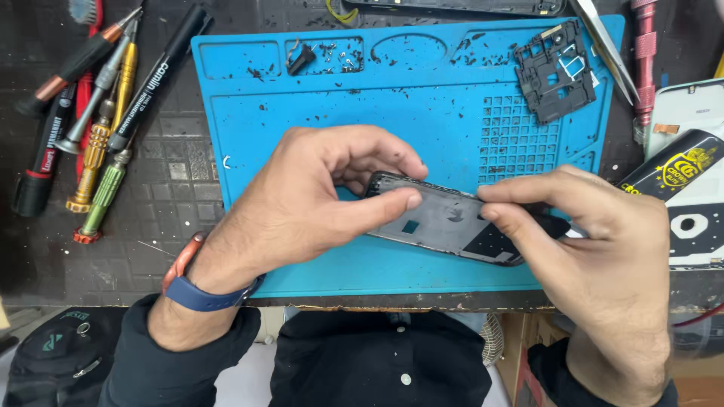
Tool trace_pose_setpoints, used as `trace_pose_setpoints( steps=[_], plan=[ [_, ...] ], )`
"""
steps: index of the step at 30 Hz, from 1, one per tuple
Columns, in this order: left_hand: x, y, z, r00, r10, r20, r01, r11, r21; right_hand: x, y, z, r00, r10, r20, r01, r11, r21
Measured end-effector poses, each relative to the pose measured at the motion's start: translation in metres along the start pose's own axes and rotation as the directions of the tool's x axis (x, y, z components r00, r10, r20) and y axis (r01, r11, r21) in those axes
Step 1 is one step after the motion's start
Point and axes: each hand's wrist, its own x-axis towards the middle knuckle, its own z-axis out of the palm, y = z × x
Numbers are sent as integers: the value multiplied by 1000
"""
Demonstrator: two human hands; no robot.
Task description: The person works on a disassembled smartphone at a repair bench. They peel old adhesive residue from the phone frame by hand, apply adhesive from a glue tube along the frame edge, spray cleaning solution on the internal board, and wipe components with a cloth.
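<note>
- Phone frame (445, 222), dark, flat, held just above the blue mat (422, 98), near its front middle, tilted slightly down to the right.
- Left hand (302, 203) grasps the frame's left end, thumb on the top face, fingers curled over the far edge.
- Right hand (596, 249) pinches the frame's right end, thumb and forefinger tips pressed at the upper edge.
- Both hands close together, fingertips nearly meeting over the frame.
- Left wrist wears a blue band (204, 290).
- Mat is dotted with dark specks; small black part (300, 58) in a top tray.
- Black bracket (558, 71) lies on the mat's far right corner.
- Tweezers (607, 45) just right of the bracket.
- Screwdrivers (102, 128) and a black marker (158, 75) lie left of the mat, well apart from the hands.
- White phone back (694, 181) at the right edge, partly cut off.
</note>
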Motion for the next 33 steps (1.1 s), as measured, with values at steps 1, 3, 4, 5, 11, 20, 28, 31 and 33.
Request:
trace_pose_setpoints(
  steps=[1,3,4,5,11,20,28,31,33],
  plan=[
    [1,-2,-1,1000,19,2,-19,1000,-19,1,0,0,1000,-12,-8,12,1000,3],
    [3,-5,-4,1000,2,1,-2,999,-51,3,0,0,999,-40,-25,41,999,10],
    [4,-6,-5,999,-33,0,33,997,-64,4,0,-1,994,-68,-82,67,998,-24],
    [5,-7,-7,998,-68,-1,68,995,-76,5,0,-3,986,-98,-138,91,994,-58],
    [4,-9,-10,998,67,-8,-67,998,6,25,0,-19,943,-323,-77,242,828,-506],
    [-2,-4,-13,994,90,57,-93,995,47,39,6,-28,905,-389,173,425,791,-441],
    [-1,-5,-17,989,129,71,-135,988,80,55,20,-30,847,-441,298,531,670,-518],
    [-1,-7,-17,990,121,71,-126,989,73,59,25,-27,819,-444,364,574,628,-525],
    [0,-9,-17,991,115,73,-120,990,69,60,27,-27,801,-448,397,599,597,-533]
  ],
)
